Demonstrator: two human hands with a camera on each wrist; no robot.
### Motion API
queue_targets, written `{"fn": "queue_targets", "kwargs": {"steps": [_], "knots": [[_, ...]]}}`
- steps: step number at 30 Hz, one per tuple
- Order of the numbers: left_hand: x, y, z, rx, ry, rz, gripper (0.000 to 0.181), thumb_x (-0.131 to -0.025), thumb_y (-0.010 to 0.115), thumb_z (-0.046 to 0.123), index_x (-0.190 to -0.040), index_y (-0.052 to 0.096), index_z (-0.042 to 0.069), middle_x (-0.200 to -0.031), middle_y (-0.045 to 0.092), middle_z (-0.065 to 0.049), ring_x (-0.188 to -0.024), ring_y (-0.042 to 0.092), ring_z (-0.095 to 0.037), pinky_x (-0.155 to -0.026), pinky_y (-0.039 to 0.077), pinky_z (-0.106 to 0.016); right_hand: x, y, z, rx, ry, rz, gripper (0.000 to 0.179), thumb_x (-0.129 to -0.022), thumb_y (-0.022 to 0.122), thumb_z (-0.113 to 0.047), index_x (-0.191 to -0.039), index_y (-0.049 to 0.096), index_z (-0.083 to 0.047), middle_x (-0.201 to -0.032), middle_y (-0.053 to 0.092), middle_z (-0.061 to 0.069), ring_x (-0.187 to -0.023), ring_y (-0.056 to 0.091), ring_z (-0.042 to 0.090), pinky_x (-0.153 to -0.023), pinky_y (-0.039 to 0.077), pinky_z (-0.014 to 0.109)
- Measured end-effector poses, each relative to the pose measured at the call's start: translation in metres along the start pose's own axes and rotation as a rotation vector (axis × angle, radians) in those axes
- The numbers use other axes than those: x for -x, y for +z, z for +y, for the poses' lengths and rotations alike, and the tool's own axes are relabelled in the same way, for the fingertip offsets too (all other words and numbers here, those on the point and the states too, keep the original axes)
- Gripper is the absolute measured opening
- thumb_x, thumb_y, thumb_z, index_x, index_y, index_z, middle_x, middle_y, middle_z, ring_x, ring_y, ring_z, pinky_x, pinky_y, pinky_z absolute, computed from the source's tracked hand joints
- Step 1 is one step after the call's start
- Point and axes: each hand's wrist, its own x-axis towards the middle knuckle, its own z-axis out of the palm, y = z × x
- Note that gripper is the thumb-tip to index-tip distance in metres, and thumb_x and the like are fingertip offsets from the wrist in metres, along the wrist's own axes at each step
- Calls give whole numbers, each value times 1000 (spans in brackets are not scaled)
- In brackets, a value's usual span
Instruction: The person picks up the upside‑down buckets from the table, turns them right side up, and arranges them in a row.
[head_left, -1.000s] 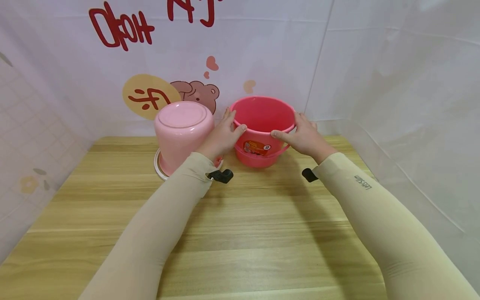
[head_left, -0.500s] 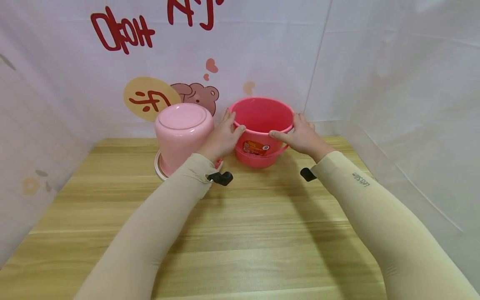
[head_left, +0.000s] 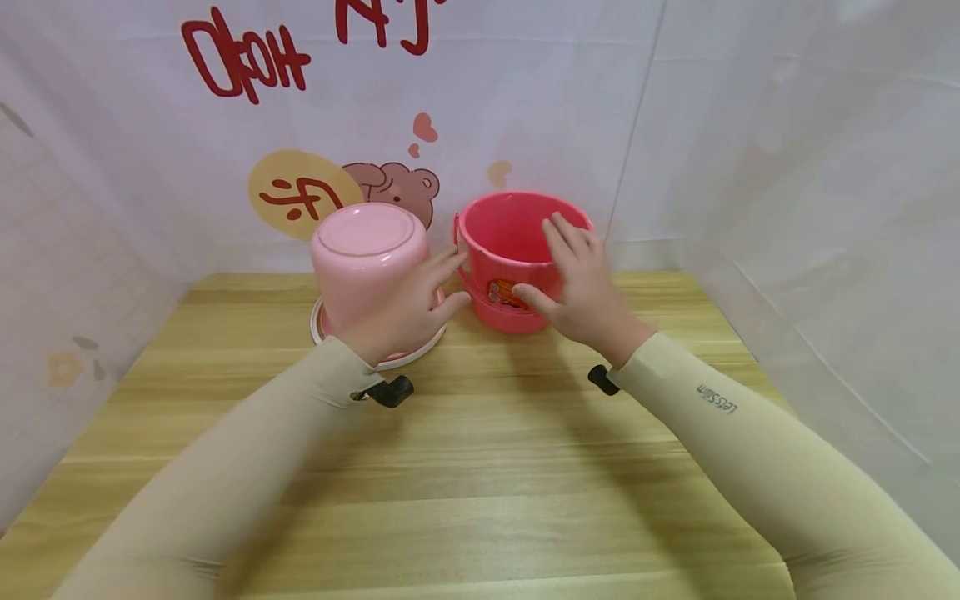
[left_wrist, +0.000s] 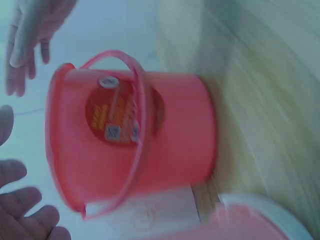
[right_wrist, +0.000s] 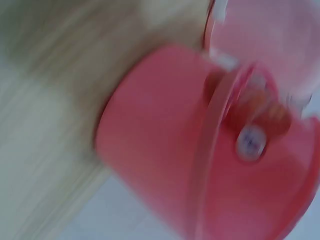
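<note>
A bright pink-red bucket (head_left: 483, 265) stands upright at the back of the table, its handle hanging down over an orange label, also plain in the left wrist view (left_wrist: 175, 125). My left hand (head_left: 408, 308) hovers with fingers spread in front of a pale pink bucket (head_left: 360, 287), left of the red one. Extended fingers of my right hand (head_left: 588, 287) overlap the red bucket's front right rim in the head view. Neither hand holds anything. The left wrist view catches my left fingers (left_wrist: 30, 205) apart from the red bucket's rim.
The pale pink bucket is upside down, its white rim (head_left: 405, 358) on the wooden table (head_left: 480, 483). White printed cloth (head_left: 555, 100) hangs close behind both buckets, and more cloth (head_left: 810, 275) lines the right side.
Both hands have let go of the red bucket's rim and drawn back toward me, the left one also moving left. The bucket stays in place.
</note>
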Motion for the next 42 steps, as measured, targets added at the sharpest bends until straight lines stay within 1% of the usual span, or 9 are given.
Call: {"fn": "queue_targets", "kwargs": {"steps": [4,8,11,16,22,26,30,34,42], "knots": [[23,-9,-9,-158,69,-14,57,-93,51,38,-142,38,11,-142,43,-8,-134,37,-22,-112,28,-39,5,10,-23,26,-154,2,83,-81,64,-50,-146,30,-11,-152,26,7,-133,26,31,-106,27,51],[44,-17,-17,-201,73,-57,54,-92,54,38,-138,44,12,-136,50,-7,-129,43,-21,-109,33,-40,8,19,-39,24,-244,-31,80,-80,65,-49,-144,34,-11,-149,32,6,-131,30,28,-107,30,45],[59,-22,-24,-199,42,-105,49,-91,56,38,-135,50,16,-132,54,-2,-125,47,-17,-105,37,-40,9,26,-47,25,-277,-79,80,-81,63,-51,-144,33,-13,-147,35,5,-130,32,25,-106,32,42],[81,-27,-47,-241,-14,-186,44,-89,58,39,-130,54,24,-127,57,5,-120,51,-14,-99,43,-41,9,42,-56,31,-253,-218,77,-83,59,-53,-146,30,-19,-147,34,2,-129,31,23,-106,34,38],[104,-32,-82,-301,-129,-305,37,-89,59,38,-121,60,20,-119,60,1,-107,58,-18,-92,46,-44,5,74,-61,115,-254,-413,77,-86,53,-56,-149,21,-25,-151,28,-2,-133,28,22,-110,27,37],[114,-33,-98,-300,-190,-367,41,-89,59,38,-124,59,15,-126,57,-4,-114,56,-27,-96,42,-48,2,96,-62,164,-243,-514,73,-87,52,-55,-148,25,-24,-150,30,3,-131,30,25,-110,27,39],[121,-32,-107,-294,-226,-408,49,-89,58,38,-132,53,14,-136,50,-7,-124,47,-31,-102,37,-50,-3,117,-64,166,-207,-600,70,-87,54,-52,-146,30,-23,-149,32,5,-129,32,27,-108,28,43],[126,-29,-112,-277,-266,-461,60,-89,58,41,-139,43,12,-145,40,-11,-131,39,-32,-106,32,-50,-6,134,-69,165,-178,-708,73,-85,54,-57,-146,28,-28,-153,26,3,-132,27,28,-108,27,47],[131,-24,-112,-339,-274,-490,66,-87,58,46,-141,40,13,-148,35,-12,-135,32,-33,-107,31,-49,-11,141,-85,200,-150,-807,70,-84,54,-58,-145,32,-30,-153,24,4,-136,23,34,-107,26,55]]}}
